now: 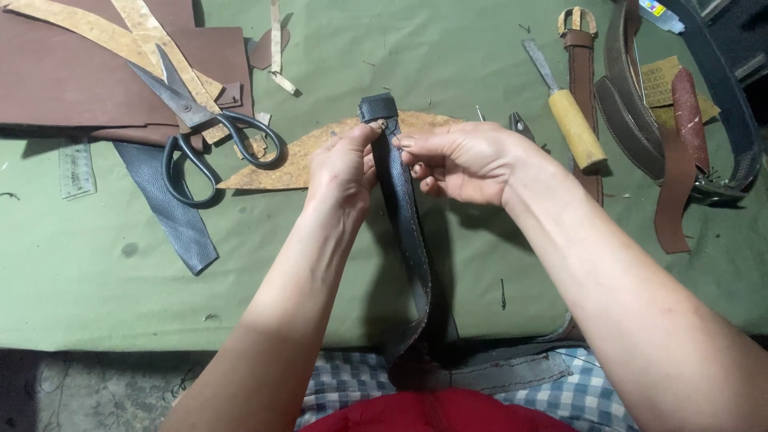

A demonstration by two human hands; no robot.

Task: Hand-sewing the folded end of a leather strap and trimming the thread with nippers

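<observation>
In the head view, a dark strap [404, 216] is being held up over the green table [96, 280], its folded end at the top. It is being pinched near that end by the left hand [346, 164] and by the right hand [464, 160]. Scissors [204, 128] are lying to the left, an awl [570, 112] to the right.

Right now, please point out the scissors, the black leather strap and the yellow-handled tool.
scissors [194, 114], head view, on the pivot where the blades cross.
black leather strap [406, 228], head view, mid-length below the hands.
yellow-handled tool [578, 128], head view, on the yellow handle.
</observation>
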